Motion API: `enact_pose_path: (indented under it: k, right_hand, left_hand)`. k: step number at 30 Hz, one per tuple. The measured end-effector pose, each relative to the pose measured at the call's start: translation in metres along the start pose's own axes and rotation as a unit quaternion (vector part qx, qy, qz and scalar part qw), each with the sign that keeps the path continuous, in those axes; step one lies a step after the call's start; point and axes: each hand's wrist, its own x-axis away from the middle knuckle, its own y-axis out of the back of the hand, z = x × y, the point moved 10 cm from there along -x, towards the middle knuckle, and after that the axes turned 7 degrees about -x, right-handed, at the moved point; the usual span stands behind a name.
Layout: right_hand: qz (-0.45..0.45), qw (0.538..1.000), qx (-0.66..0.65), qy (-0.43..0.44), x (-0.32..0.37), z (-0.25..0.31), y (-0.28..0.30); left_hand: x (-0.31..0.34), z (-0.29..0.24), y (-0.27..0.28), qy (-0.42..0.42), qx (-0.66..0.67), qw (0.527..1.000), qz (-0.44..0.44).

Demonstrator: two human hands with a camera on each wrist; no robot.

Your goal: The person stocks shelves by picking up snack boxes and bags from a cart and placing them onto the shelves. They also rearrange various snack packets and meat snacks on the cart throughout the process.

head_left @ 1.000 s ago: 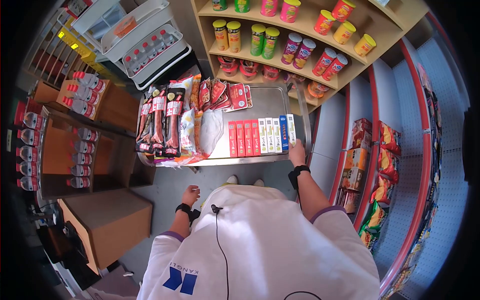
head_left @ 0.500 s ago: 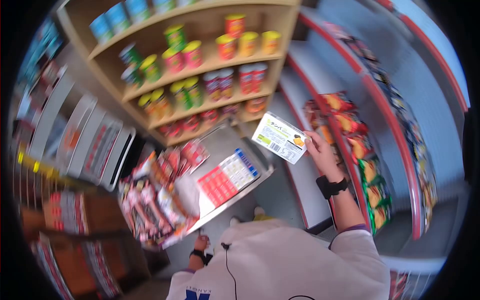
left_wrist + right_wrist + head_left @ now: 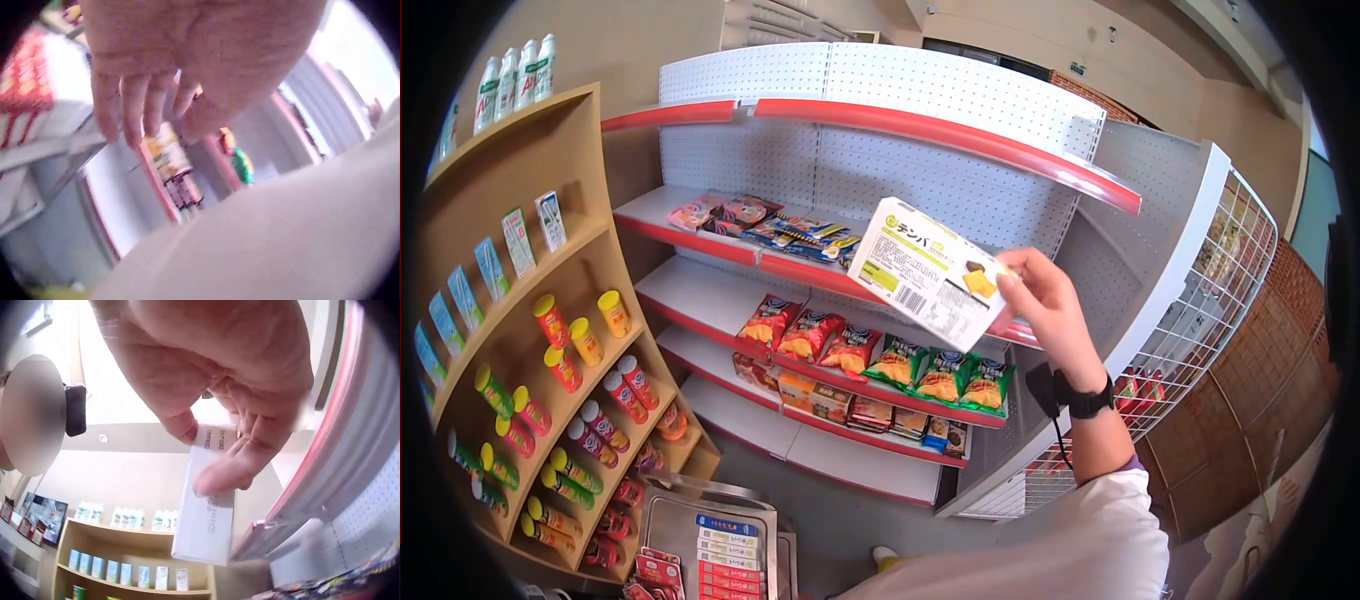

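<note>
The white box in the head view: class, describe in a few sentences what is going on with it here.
A person's right hand grips the white box by one end, holding it up in front of a red-edged shelf unit. Red and green snack bags line one of its shelves. The left hand hangs with loose fingers and nothing seen in it. At the lower left, a metal cart carries a row of blue, white and red boxes.

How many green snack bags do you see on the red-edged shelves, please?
3, side by side on one shelf: left bag beside a red bag, then middle bag and right bag. More may hide behind.
</note>
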Motion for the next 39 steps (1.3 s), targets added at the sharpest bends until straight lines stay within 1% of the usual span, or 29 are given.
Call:
enact_pose_path:
  k: [2,3,4,5,6,7,8,10,11,12,16,18,19,20,21,22,23,24,26,28,29,31,32,33,34,35,36,37,39]
  right_hand:
    - [0.003,0.997,-0.049,-0.060,0.011,-0.022,-0.001]
    - [0.017,0.996,-0.051,-0.069,0.015,-0.036,-0.009]
    - [0.048,0.990,-0.088,-0.101,0.019,-0.055,-0.023]
    - [0.088,0.984,-0.106,-0.114,0.022,-0.072,-0.042]
    - [0.113,0.969,-0.143,-0.169,0.028,-0.088,-0.062]
    - [0.145,0.968,-0.127,-0.158,0.031,-0.099,-0.078]
    - [0.180,0.959,-0.151,-0.156,0.036,-0.109,-0.093]
    - [0.221,0.937,-0.203,-0.178,0.046,-0.110,-0.115]
    - [0.232,0.926,-0.226,-0.192,0.050,-0.112,-0.119]
    - [0.268,0.911,-0.234,-0.209,0.054,-0.116,-0.122]
    - [0.292,0.904,-0.228,-0.213,0.053,-0.090,-0.092]
    - [0.364,0.919,-0.124,-0.089,0.047,-0.064,-0.077]
    - [0.375,0.926,-0.015,-0.033,0.043,-0.060,-0.067]
    - [0.376,0.926,-0.011,-0.033,0.037,-0.062,-0.061]
    - [0.314,0.935,0.080,0.145,0.027,-0.038,-0.048]
    - [0.239,0.903,0.167,0.316,0.031,-0.012,-0.036]
    - [0.257,0.916,0.140,0.276,0.030,-0.012,-0.032]
    - [0.256,0.916,0.142,0.275,0.029,-0.010,-0.027]
    - [0.322,0.941,0.055,0.092,0.020,-0.034,-0.023]
    - [0.321,0.939,0.080,0.098,0.012,-0.020,-0.011]
    - [0.301,0.934,0.126,0.142,0.006,-0.008,0.000]
    - [0.238,0.929,0.228,0.170,-0.017,0.044,0.038]
    - [0.178,0.907,0.289,0.250,-0.033,0.072,0.061]
    - [0.138,0.953,0.184,0.196,-0.052,0.090,0.088]
    - [0.102,0.938,0.257,0.208,-0.070,0.115,0.111]
    - [0.072,0.934,0.274,0.217,-0.091,0.131,0.137]
    - [0.032,0.939,0.294,0.173,-0.113,0.135,0.164]
    - [0.020,0.899,0.377,0.223,-0.127,0.150,0.178]
    - [-0.036,0.868,0.464,0.173,-0.156,0.146,0.216]
  left_hand:
    - [-0.019,-0.100,0.078,-0.043,-0.075,0.986,-0.145]
    - [-0.011,-0.191,0.136,-0.144,-0.090,0.958,-0.231]
    - [-0.013,-0.229,0.160,-0.166,-0.133,0.935,-0.282]
    - [-0.005,-0.295,0.192,-0.211,-0.144,0.912,-0.320]
    - [0.005,-0.344,0.212,-0.235,-0.201,0.868,-0.388]
    - [0.014,-0.383,0.222,-0.257,-0.255,0.815,-0.451]
    - [0.007,-0.405,0.224,-0.260,-0.256,0.810,-0.459]
    - [0.022,-0.452,0.218,-0.348,-0.286,0.698,-0.557]
    - [0.014,-0.460,0.208,-0.373,-0.275,0.712,-0.528]
    - [0.012,-0.468,0.203,-0.374,-0.275,0.709,-0.531]
    - [0.006,-0.493,0.190,-0.384,-0.229,0.698,-0.559]
    - [-0.013,-0.488,0.188,-0.425,-0.052,0.758,-0.493]
    - [-0.027,-0.484,0.188,-0.398,0.134,0.800,-0.429]
    - [-0.061,-0.462,0.170,-0.335,0.335,0.826,-0.304]
    - [-0.064,-0.473,0.168,-0.340,0.413,0.804,-0.258]
    - [-0.066,-0.490,0.169,-0.341,0.487,0.776,-0.209]
    - [-0.068,-0.506,0.166,-0.355,0.553,0.739,-0.151]
    - [-0.071,-0.509,0.165,-0.355,0.554,0.738,-0.149]
    - [-0.083,-0.518,0.152,-0.342,0.577,0.739,-0.070]
    - [-0.089,-0.525,0.144,-0.341,0.580,0.739,-0.031]
    - [-0.086,-0.537,0.143,-0.376,0.533,0.758,-0.014]
    - [-0.067,-0.566,0.152,-0.418,0.451,0.789,-0.001]
    - [-0.072,-0.557,0.156,-0.420,0.449,0.789,0.004]
    - [-0.089,-0.539,0.145,-0.385,0.402,0.829,0.050]
    - [-0.099,-0.523,0.132,-0.347,0.350,0.865,0.095]
    - [-0.103,-0.507,0.133,-0.296,0.388,0.869,0.077]
    - [-0.106,-0.493,0.129,-0.297,0.385,0.870,0.080]
    - [-0.118,-0.461,0.127,-0.263,0.384,0.884,0.051]
    - [-0.134,-0.389,0.116,-0.192,0.373,0.907,0.024]
